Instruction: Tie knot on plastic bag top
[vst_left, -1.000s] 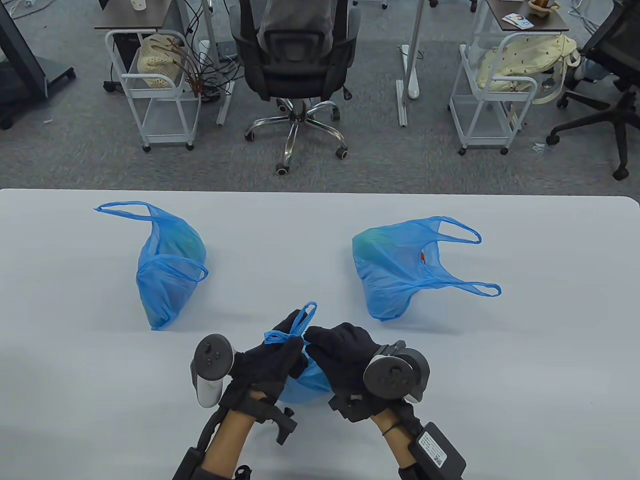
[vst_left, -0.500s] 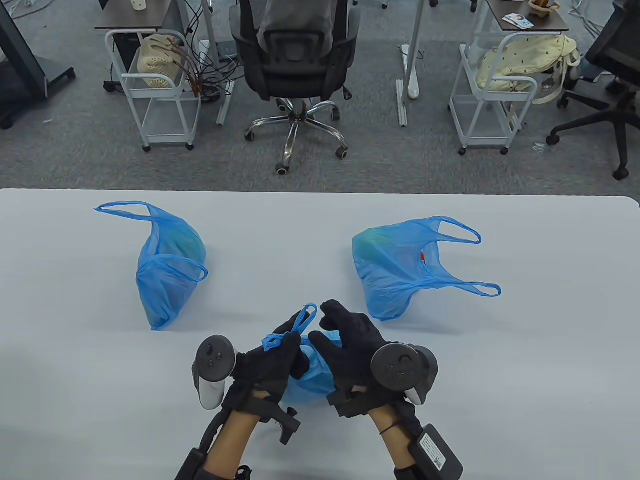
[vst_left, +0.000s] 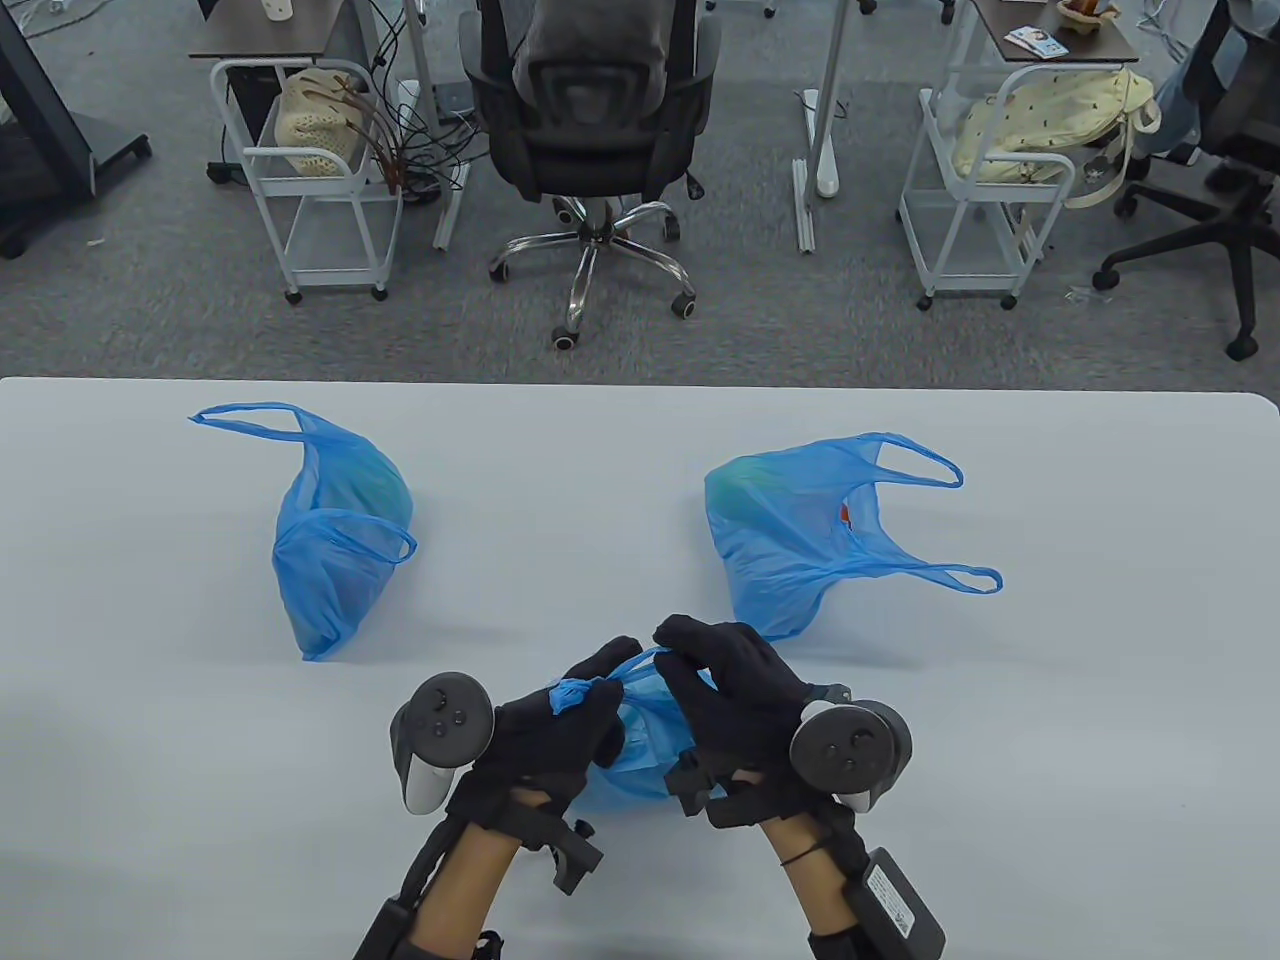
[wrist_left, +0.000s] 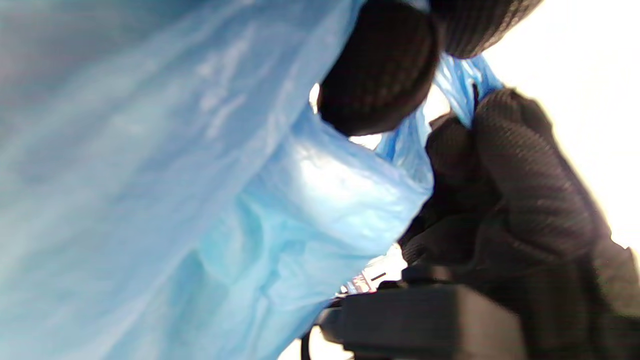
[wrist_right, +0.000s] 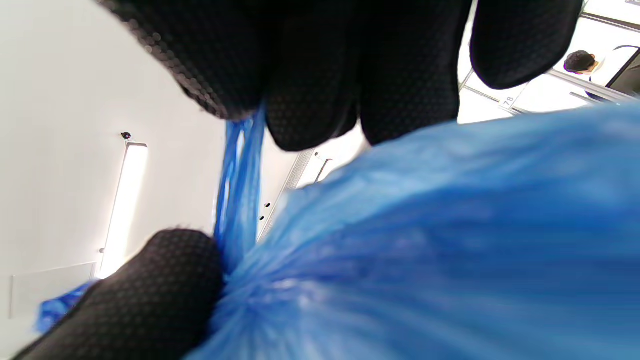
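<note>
A small blue plastic bag (vst_left: 640, 745) sits at the front middle of the white table (vst_left: 640, 480), between my two hands. My left hand (vst_left: 575, 700) grips the bag's bunched top, with a crumpled handle end (vst_left: 572, 694) sticking out over its fingers. My right hand (vst_left: 690, 655) pinches the other handle strand (vst_left: 640, 662) just right of the left fingers. In the left wrist view the bag (wrist_left: 210, 200) fills the left side. In the right wrist view a twisted handle strand (wrist_right: 240, 190) runs between the gloved fingers above the bag (wrist_right: 425, 250).
Two more filled blue bags with loose handles lie on the table, one at the left (vst_left: 335, 540) and one at the right (vst_left: 790, 530). Beyond the far table edge stand an office chair (vst_left: 590, 110) and two white carts (vst_left: 310, 170).
My right hand closed from open fingers onto the handle loop that stood up between the hands. Both hands shifted slightly right, and the loop is now pulled flat between them.
</note>
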